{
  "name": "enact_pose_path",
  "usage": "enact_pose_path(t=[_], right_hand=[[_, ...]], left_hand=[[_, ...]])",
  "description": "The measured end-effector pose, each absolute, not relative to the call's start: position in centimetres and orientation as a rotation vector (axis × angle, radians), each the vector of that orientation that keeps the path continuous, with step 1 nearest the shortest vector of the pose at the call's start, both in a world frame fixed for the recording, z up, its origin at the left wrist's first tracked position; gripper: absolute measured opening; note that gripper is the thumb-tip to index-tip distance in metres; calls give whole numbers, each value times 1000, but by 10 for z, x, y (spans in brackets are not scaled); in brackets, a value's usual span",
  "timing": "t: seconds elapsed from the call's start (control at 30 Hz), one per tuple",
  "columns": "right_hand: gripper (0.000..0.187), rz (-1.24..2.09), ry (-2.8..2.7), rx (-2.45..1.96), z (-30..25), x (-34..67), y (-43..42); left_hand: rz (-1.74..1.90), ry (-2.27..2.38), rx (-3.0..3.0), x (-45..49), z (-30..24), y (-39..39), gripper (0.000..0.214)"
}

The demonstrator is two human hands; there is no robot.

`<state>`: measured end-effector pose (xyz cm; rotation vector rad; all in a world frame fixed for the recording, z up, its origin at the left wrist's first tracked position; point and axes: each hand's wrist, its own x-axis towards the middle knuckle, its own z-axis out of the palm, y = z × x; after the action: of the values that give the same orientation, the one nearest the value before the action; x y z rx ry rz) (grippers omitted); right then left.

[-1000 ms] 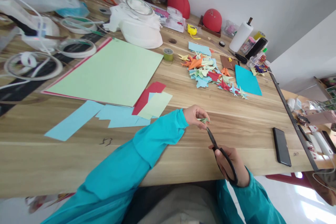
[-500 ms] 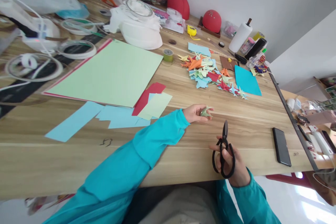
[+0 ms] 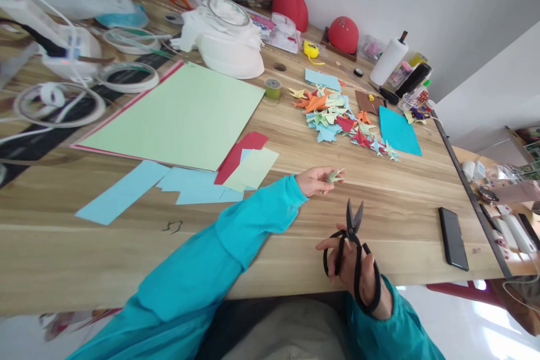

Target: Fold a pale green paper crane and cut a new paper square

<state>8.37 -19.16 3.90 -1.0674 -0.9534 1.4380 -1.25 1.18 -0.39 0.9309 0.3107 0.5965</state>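
Observation:
Over the middle of the table, my left hand [image 3: 315,181] pinches a small pale green folded paper piece [image 3: 334,176] with pointed tips. Near the front edge, my right hand [image 3: 352,270] grips black-handled scissors [image 3: 354,236], fingers through the loops and blades spread apart, pointing away from me. The blades are apart from the folded paper. Beyond my hands lies a pile of folded paper shapes [image 3: 329,115] in orange, green, blue and red. Left of my left hand are cut paper pieces: a pale green one [image 3: 255,169], a red one [image 3: 240,156] and blue strips [image 3: 122,191].
Large pale green sheets [image 3: 181,118] lie at left, beside tape rolls [image 3: 129,77] and a glue gun [image 3: 70,48]. A thread spool [image 3: 273,89], blue paper [image 3: 399,130] and a yellow tape measure [image 3: 311,49] sit farther back. A phone [image 3: 453,238] lies at right.
The scissors have opened from closed blades, and my right hand has shifted slightly left. My left hand has turned the folded paper a little. The view has moved slightly.

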Motion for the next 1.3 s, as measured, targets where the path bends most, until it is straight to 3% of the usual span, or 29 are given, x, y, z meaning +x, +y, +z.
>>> enact_pose_path(t=[0.27,0.93,1.3], right_hand=[[57,1568,-1001,-1242,50,93,-177],[54,1538,-1034,-1353,49,98,-161],[56,1548,-1061,-1283,61,104,-164]], left_hand=[[531,285,895,-9,-8,13,50],[492,262,1090,-14,-4,14,60],[500,293,989,-18,5,9,41]])
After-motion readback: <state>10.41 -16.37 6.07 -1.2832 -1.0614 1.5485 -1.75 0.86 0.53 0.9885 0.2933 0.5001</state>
